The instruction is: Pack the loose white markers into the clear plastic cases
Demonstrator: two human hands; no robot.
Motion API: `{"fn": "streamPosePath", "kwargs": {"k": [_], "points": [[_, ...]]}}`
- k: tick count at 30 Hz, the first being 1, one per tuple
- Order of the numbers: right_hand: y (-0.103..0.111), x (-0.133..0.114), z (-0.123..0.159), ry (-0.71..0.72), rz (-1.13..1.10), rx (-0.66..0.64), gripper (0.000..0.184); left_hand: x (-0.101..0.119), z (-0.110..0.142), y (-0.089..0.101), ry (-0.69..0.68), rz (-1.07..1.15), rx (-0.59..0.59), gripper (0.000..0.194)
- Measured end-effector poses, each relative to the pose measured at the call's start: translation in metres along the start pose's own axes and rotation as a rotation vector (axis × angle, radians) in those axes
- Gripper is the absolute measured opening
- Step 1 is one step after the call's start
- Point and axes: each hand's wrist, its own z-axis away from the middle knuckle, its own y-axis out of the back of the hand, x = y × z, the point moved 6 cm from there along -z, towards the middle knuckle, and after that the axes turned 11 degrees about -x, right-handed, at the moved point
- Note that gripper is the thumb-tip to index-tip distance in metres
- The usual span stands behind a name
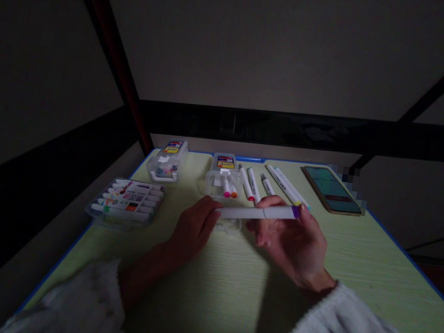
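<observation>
A white marker (246,212) with a purple end is held sideways between both hands, above the table. My left hand (196,223) pinches its left end. Around the purple end, the thumb and fingers of my right hand (292,241) are closed. Just beyond the hands stands an opened clear plastic case (223,182) with a pink-ended and an orange-ended marker lying in it. To its right several loose white markers (247,181) lie on the table, one of them partly hidden by my right hand.
On the left lies a clear case full of white markers (129,197). Behind it is another clear case (166,164) with small coloured items inside. A phone (331,189) lies at the back right. The pale green table (202,297) has a blue edge, with a wall behind.
</observation>
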Motion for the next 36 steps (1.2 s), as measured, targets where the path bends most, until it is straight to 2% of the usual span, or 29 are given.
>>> {"fn": "streamPosePath", "kwargs": {"k": [4,10,14,20,36], "points": [[-0.014,0.004,0.001,-0.065,-0.044,-0.205,0.057,0.003,0.0,0.0,-0.04,-0.011,0.004,0.025],[-0.021,0.01,0.002,-0.133,-0.113,-0.339,0.068,0.003,0.0,0.0,-0.033,0.027,0.004,0.028],[-0.023,0.012,0.004,-0.164,-0.146,-0.373,0.062,0.002,0.0,0.002,-0.026,0.056,0.021,0.029],[-0.027,0.008,0.003,-0.095,-0.187,-0.408,0.05,0.003,-0.001,0.003,-0.028,0.052,0.039,0.028],[-0.028,0.005,0.002,-0.013,-0.109,-0.413,0.049,0.001,0.0,0.002,-0.05,0.032,0.045,0.026]]}}
